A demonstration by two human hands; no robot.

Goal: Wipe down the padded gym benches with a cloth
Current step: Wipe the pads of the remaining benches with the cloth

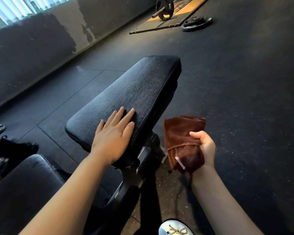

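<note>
Head view: my left hand (115, 138) lies flat on the near end of the black padded bench (139, 85), fingers (121, 114) straight and slightly spread. My right hand (204, 146) is clamped on a folded brown cloth (180, 133), held in the air just beside the bench's right edge. The pad's long axis runs away from me, so I judge the wipe begins leftward.

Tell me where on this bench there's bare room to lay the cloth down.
The pad is bare from its far edge back to the fingers of the left hand. The second pad, near left, is bare where it shows. It is crowded at the first pad's near end, under that hand, and beside it, where the right hand holds the cloth.
</note>
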